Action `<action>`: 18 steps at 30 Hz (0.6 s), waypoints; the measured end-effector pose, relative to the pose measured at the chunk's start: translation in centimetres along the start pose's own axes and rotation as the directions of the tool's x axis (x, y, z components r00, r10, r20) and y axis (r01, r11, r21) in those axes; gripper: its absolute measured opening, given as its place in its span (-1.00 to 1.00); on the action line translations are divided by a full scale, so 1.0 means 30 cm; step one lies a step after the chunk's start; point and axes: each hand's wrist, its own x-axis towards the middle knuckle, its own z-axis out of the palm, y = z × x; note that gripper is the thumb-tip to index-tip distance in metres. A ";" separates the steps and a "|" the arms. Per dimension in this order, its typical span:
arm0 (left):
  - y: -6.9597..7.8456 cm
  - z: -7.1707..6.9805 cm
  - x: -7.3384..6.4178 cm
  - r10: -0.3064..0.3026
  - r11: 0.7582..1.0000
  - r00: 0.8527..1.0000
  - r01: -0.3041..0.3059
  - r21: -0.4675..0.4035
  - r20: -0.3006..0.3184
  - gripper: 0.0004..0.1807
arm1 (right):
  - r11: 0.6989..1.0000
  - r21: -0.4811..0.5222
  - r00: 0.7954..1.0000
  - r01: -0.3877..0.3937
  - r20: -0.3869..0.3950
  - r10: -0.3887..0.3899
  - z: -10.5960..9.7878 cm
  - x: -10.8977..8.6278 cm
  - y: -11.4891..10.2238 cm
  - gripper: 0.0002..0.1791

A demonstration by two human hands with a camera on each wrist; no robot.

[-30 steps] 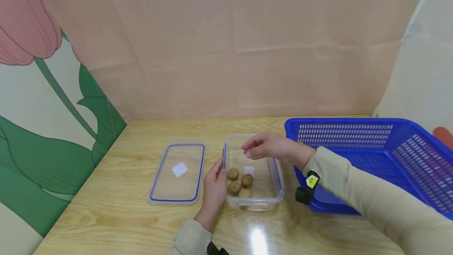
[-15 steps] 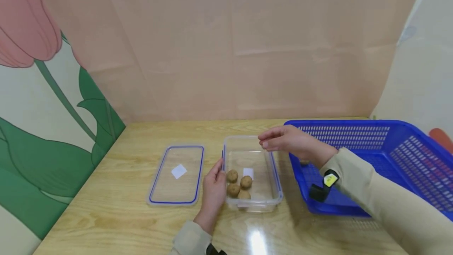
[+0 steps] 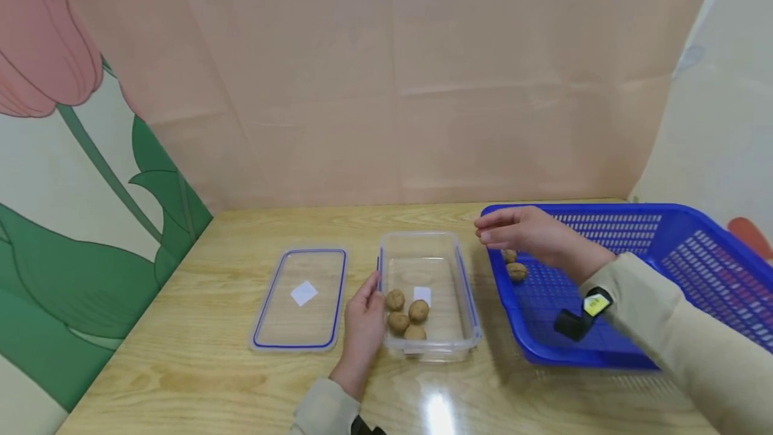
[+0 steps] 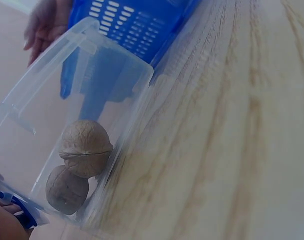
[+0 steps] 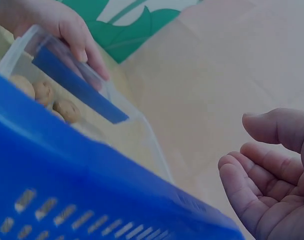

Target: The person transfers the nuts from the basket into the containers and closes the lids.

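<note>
- While the desk (image 3: 199,354) held everything, the blue basket (image 3: 580,359) sat on the right.
- The clear box (image 3: 443,343) stood beside it, top off.
- The lid (image 3: 296,324) lay flat, left of the box.
- The left hand (image 3: 365,317) rested an unclenched grip on the box's side; the right hand (image 3: 531,230) had a loose, empty grip above the basket's edge.
- Four walnuts (image 3: 419,311) sat in the box, two walnuts (image 3: 517,272) showed in the basket; fetching one seemed the step, so the right hand likely had to dip and pinch.

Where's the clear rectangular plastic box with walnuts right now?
Head view: the box sits on the pale wooden table, between the clear blue-edged plastic lid (left) and blue slotted plastic basket (right), left hand at its left wall.
</note>
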 end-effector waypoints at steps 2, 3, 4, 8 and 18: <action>0.001 -0.001 0.000 0.000 1.000 1.000 0.000 0.002 0.002 -0.54 | 1.000 0.011 1.000 0.024 0.009 -0.024 -0.018 -0.001 0.017 -0.50; 0.001 -0.001 0.000 0.000 1.000 1.000 0.000 0.004 0.002 -0.54 | 1.000 0.009 1.000 0.025 0.005 -0.025 -0.023 -0.004 0.021 -0.50; 0.002 -0.001 0.000 -0.007 1.000 1.000 0.007 0.002 0.003 -0.54 | 1.000 -0.001 1.000 0.022 -0.001 -0.022 -0.029 -0.007 0.024 -0.50; 0.001 -0.001 -0.001 -0.011 1.000 1.000 0.011 -0.002 0.006 -0.54 | 0.998 -0.049 0.999 -0.033 -0.040 0.031 -0.044 -0.025 0.027 -0.41; -0.005 -0.002 0.000 0.007 1.000 1.000 -0.007 0.004 0.001 -0.55 | 0.999 0.012 0.997 -0.031 -0.070 0.032 -0.123 -0.031 0.112 -0.47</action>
